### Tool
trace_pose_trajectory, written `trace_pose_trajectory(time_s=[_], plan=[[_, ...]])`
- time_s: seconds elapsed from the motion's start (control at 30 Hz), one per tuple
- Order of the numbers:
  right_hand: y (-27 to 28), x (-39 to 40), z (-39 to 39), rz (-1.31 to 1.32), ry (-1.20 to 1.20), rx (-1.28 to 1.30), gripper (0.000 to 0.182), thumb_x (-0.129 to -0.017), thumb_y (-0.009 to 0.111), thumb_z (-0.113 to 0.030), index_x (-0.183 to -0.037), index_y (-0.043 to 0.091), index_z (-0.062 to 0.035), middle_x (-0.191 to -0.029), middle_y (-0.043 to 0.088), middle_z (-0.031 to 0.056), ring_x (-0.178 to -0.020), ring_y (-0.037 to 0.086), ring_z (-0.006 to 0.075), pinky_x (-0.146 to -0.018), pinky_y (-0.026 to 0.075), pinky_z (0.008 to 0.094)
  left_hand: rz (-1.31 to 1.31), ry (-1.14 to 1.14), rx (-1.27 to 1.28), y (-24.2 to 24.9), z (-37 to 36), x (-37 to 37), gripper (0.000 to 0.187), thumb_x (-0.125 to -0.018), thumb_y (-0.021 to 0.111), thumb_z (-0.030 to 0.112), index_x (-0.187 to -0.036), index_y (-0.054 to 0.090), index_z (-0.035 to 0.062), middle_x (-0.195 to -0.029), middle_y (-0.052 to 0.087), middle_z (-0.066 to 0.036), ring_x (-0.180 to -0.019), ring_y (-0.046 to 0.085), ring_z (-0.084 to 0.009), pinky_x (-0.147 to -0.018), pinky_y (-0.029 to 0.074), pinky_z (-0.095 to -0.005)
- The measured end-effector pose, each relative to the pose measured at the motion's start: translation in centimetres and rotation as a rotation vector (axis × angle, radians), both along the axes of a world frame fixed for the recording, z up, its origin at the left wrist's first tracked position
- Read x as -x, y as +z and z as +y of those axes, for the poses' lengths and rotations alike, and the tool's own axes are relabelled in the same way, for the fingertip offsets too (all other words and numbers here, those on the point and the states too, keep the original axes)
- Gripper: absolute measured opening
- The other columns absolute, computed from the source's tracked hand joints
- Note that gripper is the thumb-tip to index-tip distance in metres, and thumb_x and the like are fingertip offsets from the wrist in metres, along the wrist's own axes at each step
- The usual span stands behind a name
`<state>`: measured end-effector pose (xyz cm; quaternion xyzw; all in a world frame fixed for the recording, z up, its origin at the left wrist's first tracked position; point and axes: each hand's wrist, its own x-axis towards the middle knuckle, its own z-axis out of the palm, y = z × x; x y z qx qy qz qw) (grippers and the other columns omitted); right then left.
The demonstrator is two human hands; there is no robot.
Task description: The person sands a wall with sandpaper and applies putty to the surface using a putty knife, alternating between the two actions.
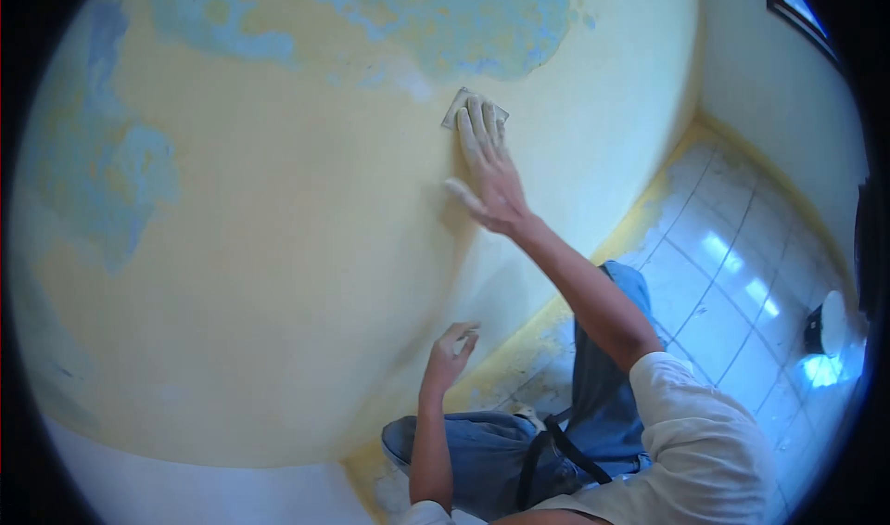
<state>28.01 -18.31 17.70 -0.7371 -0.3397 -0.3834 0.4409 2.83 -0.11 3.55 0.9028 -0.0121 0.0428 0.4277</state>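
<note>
My right hand (pixel 491 168) presses a small square of sandpaper (pixel 453 113) flat against the yellow wall (pixel 315 237). Its dusty fingers lie stretched over the sheet, and the thumb stands out to the left. Lower down, near the wall above my bent knee, is my left hand (pixel 449 358), with nothing seen in it. Its fingers are loosely curved, with a gap between thumb and fingers. Just above the sandpaper, a patch of blue-green old paint (pixel 482 24) shows on the wall.
Another blue patch (pixel 130 177) is on the wall's left side. Yellow dust (pixel 640 214) lines the floor edge beside the tiles (pixel 732 275). A dark container with a white top (pixel 825 326) stands at the right. My legs in jeans (pixel 491 451) are folded close to the wall.
</note>
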Motion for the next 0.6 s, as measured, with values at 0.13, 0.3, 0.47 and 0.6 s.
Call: trace_pose_trajectory(time_s=[0.13, 0.3, 0.47, 0.6], plan=[[-1.4, -3.3, -0.9, 0.207, -0.130, -0.404, 0.094, -0.108, 0.055, -0.055, -0.175, 0.017, -0.0007, -0.183, 0.013, 0.0247, -0.169, 0.008, 0.0455, -0.138, 0.007, 0.0570, -0.028, 0.086, 0.036, 6.2, -2.8, 2.5, 0.028, -0.107, 0.070, 0.010, -0.134, 0.074, 0.0019, -0.123, 0.079, -0.016, -0.118, 0.076, -0.0253, -0.104, 0.056, -0.0374], [0.2, -2.1, -1.9, -0.062, -0.025, -0.133, 0.088, -0.105, 0.063, -0.051, -0.174, 0.029, -0.0072, -0.180, 0.029, 0.0174, -0.167, 0.023, 0.0430, -0.136, 0.023, 0.0572, -0.164, 0.222, -0.047, 11.6, -6.0, 2.0, 0.027, -0.110, 0.064, 0.007, -0.134, 0.072, -0.0031, -0.129, 0.077, -0.017, -0.121, 0.073, -0.0246, -0.108, 0.054, -0.0377], [0.7, -3.8, -4.2, -0.046, -0.016, -0.223, 0.068, -0.104, 0.066, -0.022, -0.168, 0.043, -0.0168, -0.177, 0.038, 0.0067, -0.162, 0.037, 0.0341, -0.133, 0.032, 0.0532, -0.486, 0.138, -0.432, 19.8, -8.7, -2.6, 0.028, -0.107, 0.065, 0.001, -0.133, 0.071, -0.0025, -0.126, 0.077, -0.018, -0.118, 0.073, -0.0287, -0.107, 0.055, -0.0404], [0.7, -2.3, -3.9, 0.020, 0.050, -0.373, 0.073, -0.096, 0.067, -0.004, -0.165, 0.049, -0.0195, -0.172, 0.044, 0.0081, -0.155, 0.044, 0.0374, -0.122, 0.047, 0.0517, -0.718, -0.085, -0.764, 25.8, -11.4, -10.3, 0.034, -0.101, 0.066, -0.003, -0.136, 0.071, -0.0003, -0.134, 0.074, -0.018, -0.124, 0.068, -0.0370, -0.110, 0.053, -0.0453]])
